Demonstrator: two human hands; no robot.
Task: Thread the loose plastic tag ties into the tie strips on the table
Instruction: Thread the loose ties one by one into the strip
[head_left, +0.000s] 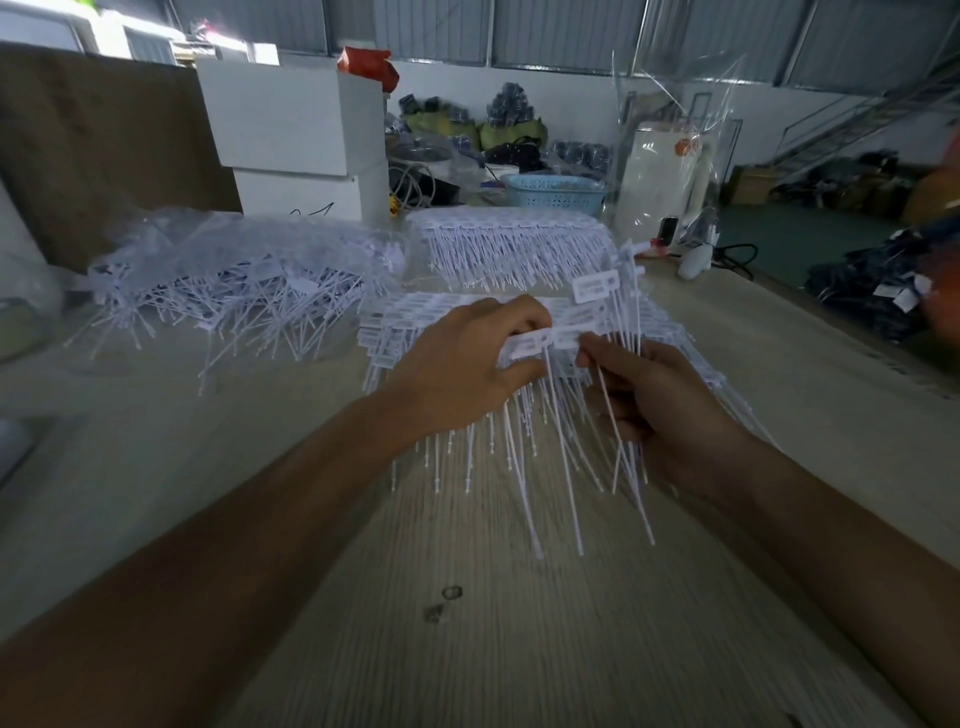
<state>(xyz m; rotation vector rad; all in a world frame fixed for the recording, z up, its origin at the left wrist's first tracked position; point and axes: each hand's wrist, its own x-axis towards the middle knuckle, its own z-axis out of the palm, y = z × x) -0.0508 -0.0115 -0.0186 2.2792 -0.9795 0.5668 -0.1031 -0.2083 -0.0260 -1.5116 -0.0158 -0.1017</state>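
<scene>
My left hand (467, 358) grips the head end of a white tie strip (535, 340) held above the table centre, its thin tails hanging toward me. My right hand (660, 410) holds a bundle of loose white tag ties (618, 364), thumb and finger pinching one at the strip's right end. Some ties stick upward, with a flat tag (595, 285) at the top. Under my hands lies a stack of tie strips (400, 317). Another neat stack (509, 234) lies farther back.
A tangled heap of loose ties in clear plastic (234, 275) lies left. White boxes (296, 135), a blue basket (556, 192) and a clear bag (670, 156) stand behind. The wooden table (467, 597) edge runs along the right.
</scene>
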